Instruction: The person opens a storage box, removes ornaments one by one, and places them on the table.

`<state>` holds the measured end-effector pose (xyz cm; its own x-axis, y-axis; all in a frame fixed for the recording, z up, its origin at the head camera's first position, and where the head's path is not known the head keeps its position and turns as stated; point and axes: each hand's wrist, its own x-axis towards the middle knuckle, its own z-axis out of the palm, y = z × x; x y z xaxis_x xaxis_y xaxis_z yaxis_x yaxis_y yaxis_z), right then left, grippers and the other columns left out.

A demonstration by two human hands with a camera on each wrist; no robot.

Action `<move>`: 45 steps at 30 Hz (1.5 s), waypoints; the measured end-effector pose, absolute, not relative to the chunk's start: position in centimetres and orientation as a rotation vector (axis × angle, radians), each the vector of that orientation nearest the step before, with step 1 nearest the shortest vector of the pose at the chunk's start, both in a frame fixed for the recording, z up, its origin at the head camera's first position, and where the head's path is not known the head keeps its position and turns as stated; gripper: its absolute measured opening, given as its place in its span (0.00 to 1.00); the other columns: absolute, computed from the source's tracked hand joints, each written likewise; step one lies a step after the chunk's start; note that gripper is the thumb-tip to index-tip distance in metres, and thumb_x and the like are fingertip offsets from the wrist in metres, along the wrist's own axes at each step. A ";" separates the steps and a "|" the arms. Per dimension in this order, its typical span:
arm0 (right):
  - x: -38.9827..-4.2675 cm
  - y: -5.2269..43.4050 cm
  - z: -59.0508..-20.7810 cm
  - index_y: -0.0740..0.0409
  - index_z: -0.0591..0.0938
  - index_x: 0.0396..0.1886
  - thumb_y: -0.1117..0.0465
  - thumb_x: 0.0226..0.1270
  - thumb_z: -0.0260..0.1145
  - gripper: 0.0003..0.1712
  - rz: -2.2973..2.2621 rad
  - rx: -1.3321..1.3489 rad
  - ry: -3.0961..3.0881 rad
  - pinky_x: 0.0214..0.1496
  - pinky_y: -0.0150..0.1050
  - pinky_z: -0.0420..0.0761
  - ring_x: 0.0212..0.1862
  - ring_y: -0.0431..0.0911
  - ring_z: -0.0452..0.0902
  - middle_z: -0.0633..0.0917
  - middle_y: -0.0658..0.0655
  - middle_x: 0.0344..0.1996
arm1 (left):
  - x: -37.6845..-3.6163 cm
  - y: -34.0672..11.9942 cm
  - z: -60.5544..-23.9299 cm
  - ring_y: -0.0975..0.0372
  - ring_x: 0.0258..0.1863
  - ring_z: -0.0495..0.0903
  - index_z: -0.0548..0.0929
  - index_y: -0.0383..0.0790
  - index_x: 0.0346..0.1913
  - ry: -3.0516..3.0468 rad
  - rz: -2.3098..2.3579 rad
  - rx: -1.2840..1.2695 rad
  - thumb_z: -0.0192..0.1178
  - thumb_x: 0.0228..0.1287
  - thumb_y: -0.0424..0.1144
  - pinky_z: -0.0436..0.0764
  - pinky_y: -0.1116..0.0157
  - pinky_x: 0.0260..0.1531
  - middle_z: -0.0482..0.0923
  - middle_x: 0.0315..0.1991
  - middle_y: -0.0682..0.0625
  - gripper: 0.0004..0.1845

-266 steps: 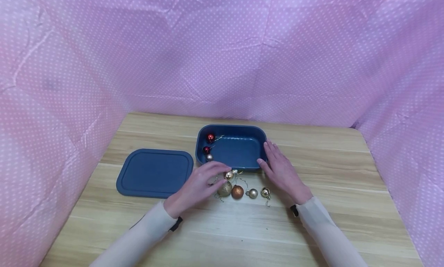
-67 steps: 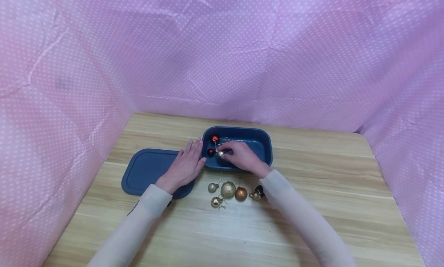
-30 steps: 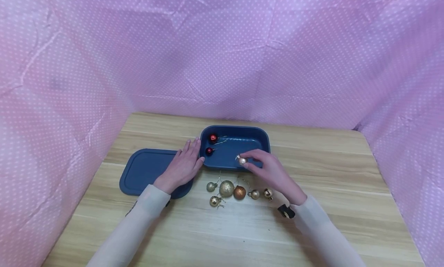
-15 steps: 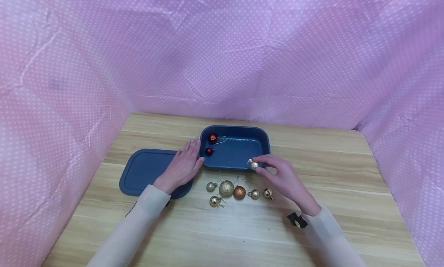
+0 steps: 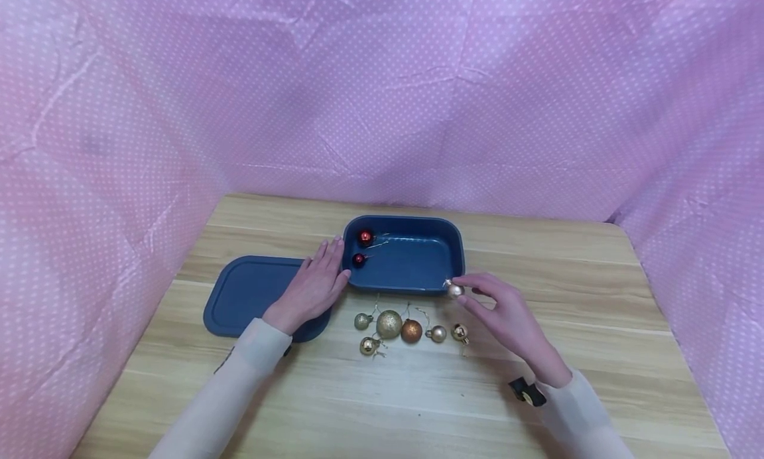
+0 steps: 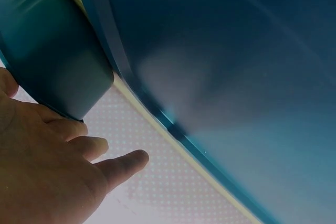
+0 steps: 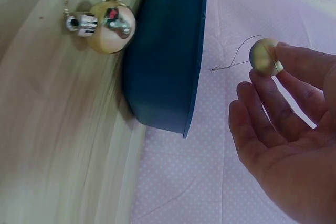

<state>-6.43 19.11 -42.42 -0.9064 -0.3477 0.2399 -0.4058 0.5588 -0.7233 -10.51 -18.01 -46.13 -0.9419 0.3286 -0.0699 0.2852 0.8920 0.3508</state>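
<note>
In the head view, my right hand (image 5: 507, 318) pinches a small pale-gold Christmas ball (image 5: 456, 290) between thumb and fingertips, at the front right corner of the blue box (image 5: 412, 260). The ball's thin wire loop (image 7: 239, 51) sticks out in the right wrist view. My left hand (image 5: 313, 283) lies with fingers straight along the box's left side, over part of the flat blue lid (image 5: 247, 296). Two red balls, a brighter one (image 5: 366, 237) and a smaller dark one (image 5: 359, 259), lie inside the box at its left end.
Several ornaments lie before the box: a large gold glitter ball (image 5: 389, 324), a copper glitter ball (image 5: 411, 331), a small glitter ball (image 5: 362, 321), a matte gold ball (image 5: 438, 333) and shiny gold balls (image 5: 368, 345). Pink dotted cloth (image 5: 382, 114) hangs around the wooden table (image 5: 567, 280).
My right hand has taken the pale-gold ball from beside the red balls and moved it right and toward me. Earlier, my left hand moved from the ornaments to the box's left side.
</note>
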 end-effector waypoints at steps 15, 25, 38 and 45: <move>-4.7 21.1 -43.4 0.54 0.88 0.56 0.63 0.68 0.74 0.17 1.194 0.625 -2.702 0.60 0.36 0.79 0.58 0.48 0.83 0.88 0.49 0.55 | -10.5 -17.9 -46.0 0.44 0.82 0.40 0.44 0.32 0.83 2.921 0.516 0.474 0.39 0.85 0.52 0.52 0.36 0.74 0.40 0.84 0.41 0.38; -4.2 22.2 -44.0 0.51 0.89 0.55 0.67 0.65 0.75 0.19 1.110 0.625 -2.692 0.61 0.26 0.74 0.56 0.49 0.84 0.89 0.48 0.52 | -10.4 -18.1 -45.8 0.44 0.83 0.40 0.44 0.33 0.83 2.921 0.527 0.469 0.40 0.85 0.52 0.52 0.36 0.74 0.39 0.84 0.41 0.38; -3.9 23.5 -45.2 0.56 0.89 0.52 0.72 0.58 0.77 0.21 1.020 0.709 -2.661 0.56 0.30 0.79 0.51 0.50 0.86 0.90 0.51 0.49 | -10.6 -18.1 -46.1 0.45 0.83 0.40 0.44 0.33 0.83 2.919 0.545 0.471 0.39 0.85 0.53 0.51 0.36 0.74 0.38 0.85 0.42 0.38; -4.0 24.0 -45.9 0.56 0.89 0.50 0.73 0.55 0.78 0.22 1.007 0.747 -2.649 0.54 0.34 0.83 0.48 0.51 0.87 0.90 0.51 0.48 | -10.7 -17.9 -46.3 0.44 0.83 0.39 0.44 0.33 0.83 2.914 0.545 0.472 0.39 0.85 0.52 0.51 0.36 0.74 0.38 0.85 0.42 0.38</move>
